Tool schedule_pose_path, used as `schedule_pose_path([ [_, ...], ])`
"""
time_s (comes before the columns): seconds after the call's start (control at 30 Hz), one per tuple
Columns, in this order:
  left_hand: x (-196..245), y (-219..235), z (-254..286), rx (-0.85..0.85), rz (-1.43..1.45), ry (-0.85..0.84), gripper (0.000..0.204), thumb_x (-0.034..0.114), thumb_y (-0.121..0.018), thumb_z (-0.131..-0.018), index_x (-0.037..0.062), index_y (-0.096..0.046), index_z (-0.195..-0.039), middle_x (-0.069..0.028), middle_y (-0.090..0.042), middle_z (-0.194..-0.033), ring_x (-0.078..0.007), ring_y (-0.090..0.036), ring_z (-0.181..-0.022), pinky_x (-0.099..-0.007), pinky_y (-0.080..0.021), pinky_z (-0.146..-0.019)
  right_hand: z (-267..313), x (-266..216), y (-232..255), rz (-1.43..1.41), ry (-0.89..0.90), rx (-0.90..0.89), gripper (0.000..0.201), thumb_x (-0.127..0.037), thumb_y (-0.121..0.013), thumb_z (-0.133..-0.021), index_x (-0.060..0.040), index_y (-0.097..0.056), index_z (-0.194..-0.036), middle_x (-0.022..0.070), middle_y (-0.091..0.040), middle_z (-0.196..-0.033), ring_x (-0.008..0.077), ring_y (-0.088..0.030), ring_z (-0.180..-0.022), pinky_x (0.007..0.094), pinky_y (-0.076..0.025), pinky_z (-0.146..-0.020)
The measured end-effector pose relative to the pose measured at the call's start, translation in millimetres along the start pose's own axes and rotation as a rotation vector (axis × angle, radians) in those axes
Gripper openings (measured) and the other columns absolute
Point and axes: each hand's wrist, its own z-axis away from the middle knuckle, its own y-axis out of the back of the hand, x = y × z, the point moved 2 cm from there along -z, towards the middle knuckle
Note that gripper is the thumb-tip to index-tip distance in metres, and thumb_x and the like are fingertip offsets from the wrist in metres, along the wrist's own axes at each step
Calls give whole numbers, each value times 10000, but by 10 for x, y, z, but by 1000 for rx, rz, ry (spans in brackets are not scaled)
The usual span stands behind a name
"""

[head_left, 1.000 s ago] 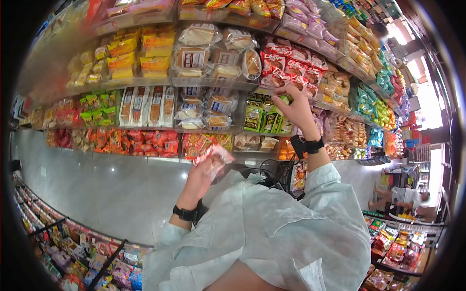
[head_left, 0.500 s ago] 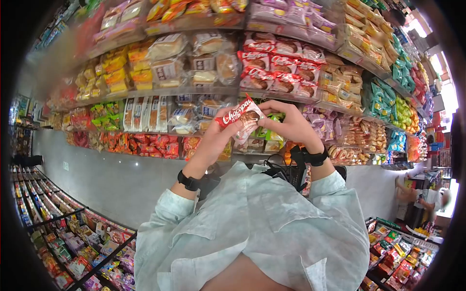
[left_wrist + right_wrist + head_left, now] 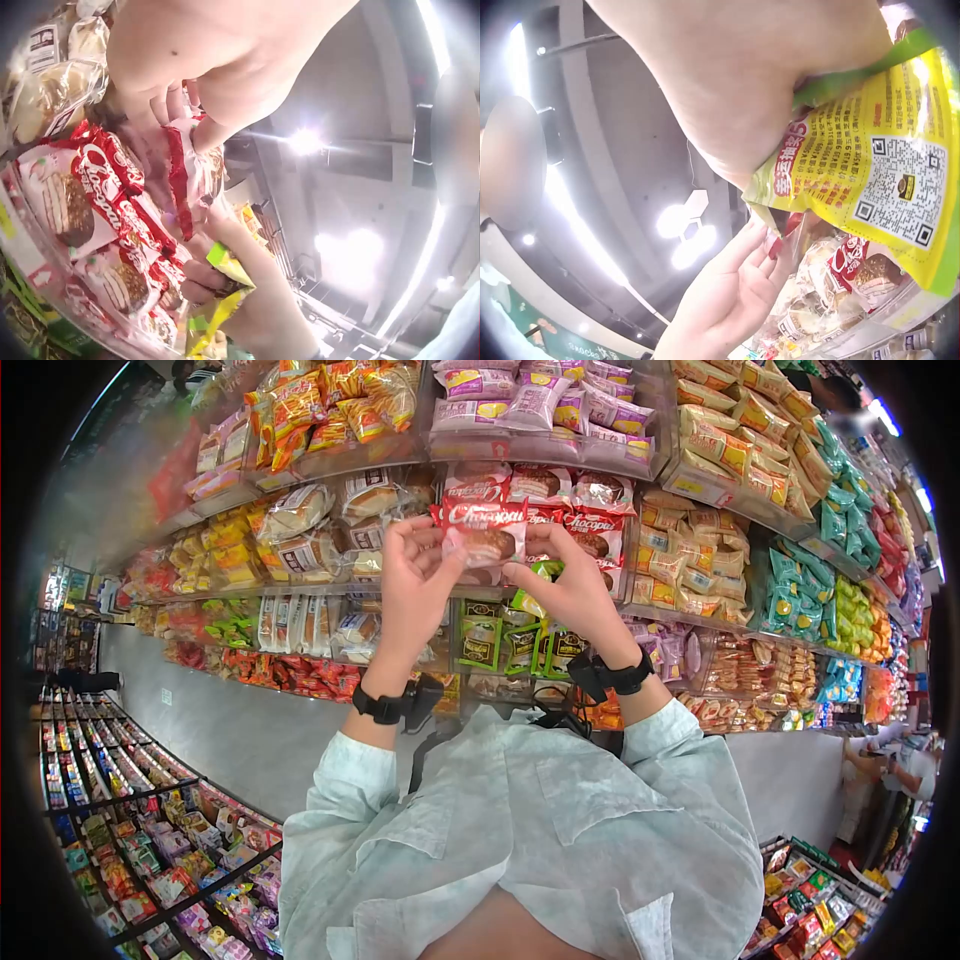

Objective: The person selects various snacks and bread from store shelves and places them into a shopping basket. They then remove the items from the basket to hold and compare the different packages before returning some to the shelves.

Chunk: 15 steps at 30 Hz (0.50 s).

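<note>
A red and white Chocopai packet (image 3: 485,532) is held up between both hands at chest height, printed side showing. My left hand (image 3: 412,585) grips its left end with thumb and fingers. The thumb and fingertips of my right hand (image 3: 578,592) are at its right edge. That same hand also holds a yellow and green snack packet (image 3: 870,142), which hangs below its fingers and shows a QR code in the right wrist view. Behind the held packet, a shelf bin of matching Chocopai packets (image 3: 67,199) is partly covered.
Dark green packets (image 3: 480,635) fill the bin below, with wrapped bread (image 3: 300,510) to the left and tan packets (image 3: 690,550) to the right. Clear bin walls edge the shelves. Behind me stand low racks of snacks (image 3: 170,880); a person (image 3: 910,765) is at the far right.
Both hands have come together at the Chocopai packet and risen toward the shelf. The right hand has left the green packets' bin with the yellow and green packet.
</note>
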Motion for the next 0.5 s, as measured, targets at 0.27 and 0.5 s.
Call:
schedule_pose_path([
  [0.27, -195, -37, -405, 99, -796, -347, 123, 102, -705, -927, 21, -639, -993, -131, -680, -1021, -299, -672, -977, -387, -515, -874, -195, 174, -79, 215, 97, 14, 770, -375, -778, -875, 13, -507, -1483, 240, -611, -1343, 379, -596, -1250, 446, -475, -1071],
  [0.5, -430, 81, -298, 0, -912, -370, 302, 179, -722, -893, 54, -673, -1164, -229, -573, -1393, -424, -536, -1284, -493, -428, -1091, -118, 135, -31, 196, 144, 52, 615, -332, -783, -877, -29, -605, -1381, 199, -632, -1329, 370, -617, -1222, 445, -494, -1051],
])
